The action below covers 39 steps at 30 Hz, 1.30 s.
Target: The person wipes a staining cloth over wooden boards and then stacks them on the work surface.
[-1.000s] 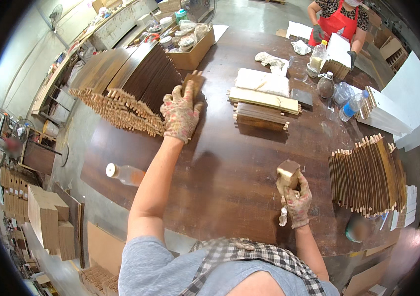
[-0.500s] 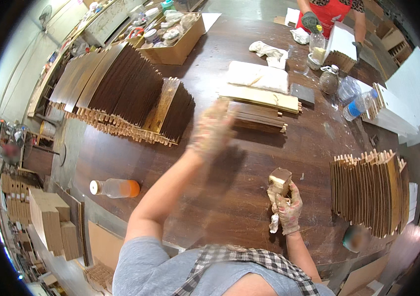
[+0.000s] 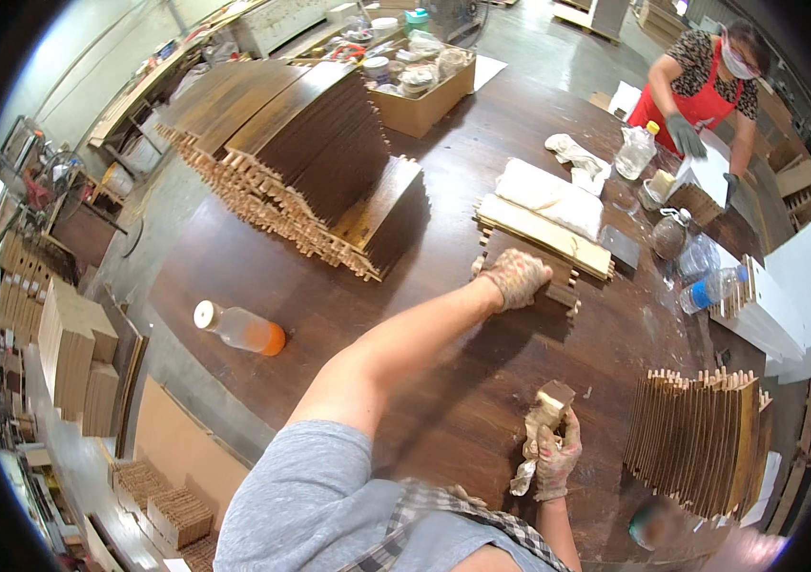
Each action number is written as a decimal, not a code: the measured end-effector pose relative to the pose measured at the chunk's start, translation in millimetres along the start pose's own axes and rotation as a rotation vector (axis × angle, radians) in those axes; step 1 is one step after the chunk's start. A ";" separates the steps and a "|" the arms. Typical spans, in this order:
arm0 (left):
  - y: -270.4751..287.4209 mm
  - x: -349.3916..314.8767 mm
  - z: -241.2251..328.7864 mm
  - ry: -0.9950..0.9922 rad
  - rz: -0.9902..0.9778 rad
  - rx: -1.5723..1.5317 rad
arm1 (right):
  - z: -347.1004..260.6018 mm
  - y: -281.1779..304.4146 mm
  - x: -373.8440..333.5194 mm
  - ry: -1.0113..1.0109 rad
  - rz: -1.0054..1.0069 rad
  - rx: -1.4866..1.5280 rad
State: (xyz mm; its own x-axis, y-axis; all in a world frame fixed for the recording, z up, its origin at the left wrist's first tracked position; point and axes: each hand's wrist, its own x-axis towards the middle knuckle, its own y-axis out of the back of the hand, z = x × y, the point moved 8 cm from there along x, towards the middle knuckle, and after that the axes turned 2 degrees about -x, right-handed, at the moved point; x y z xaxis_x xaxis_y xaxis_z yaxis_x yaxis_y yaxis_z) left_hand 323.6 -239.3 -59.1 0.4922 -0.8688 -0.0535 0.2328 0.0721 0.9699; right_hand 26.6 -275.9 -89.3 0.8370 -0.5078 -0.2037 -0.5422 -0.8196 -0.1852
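Note:
My left hand (image 3: 518,278), in a speckled knit glove, is closed over dark brown wooden slats (image 3: 554,301) with dowel pegs at their ends; its fingertips are partly hidden. Behind the slats lies a pale yellow board (image 3: 548,234), also pegged. Close to my body, my right hand (image 3: 558,459), gloved too, is closed round a small block (image 3: 552,404), brown on top and pale on its side. A crumpled, stained cloth (image 3: 526,448) hangs beside this block.
Tall stacks of pegged brown panels stand left (image 3: 300,162) and right (image 3: 691,439). A bottle of orange liquid (image 3: 248,331) lies at left. A white bundle (image 3: 550,197), a box of supplies (image 3: 429,100) and a water bottle (image 3: 713,289) sit farther back. Across the table, a co-worker (image 3: 701,100) handles white panels.
My left hand has reached onto the dark slats. My right hand keeps hold of the block. The view has turned, and the co-worker's hand has moved from a bottle to the white panels.

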 end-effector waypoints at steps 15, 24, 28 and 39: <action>-6.3 -305.1 62.7 0.346 0.238 -0.228 | 39.2 -48.2 27.3 0.030 -0.295 -0.117; -60.6 -331.5 88.1 0.590 0.314 -0.118 | 37.0 -131.9 -18.9 -0.983 -1.007 0.623; -47.4 -319.1 67.8 0.655 0.214 -0.130 | -34.8 -153.6 -96.4 -1.659 -1.216 1.128; -54.5 -306.6 91.5 0.650 0.212 -0.093 | -7.5 -97.9 -108.1 -1.442 -1.119 0.777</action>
State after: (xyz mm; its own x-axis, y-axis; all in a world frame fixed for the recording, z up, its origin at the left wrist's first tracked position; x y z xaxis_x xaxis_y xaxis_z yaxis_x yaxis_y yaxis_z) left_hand 83.2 -21.7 -73.8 0.9314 -0.3632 -0.0248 0.1328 0.2754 0.9521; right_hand -10.3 -142.7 -41.9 0.3143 0.9397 -0.1347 -0.1533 -0.0898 -0.9841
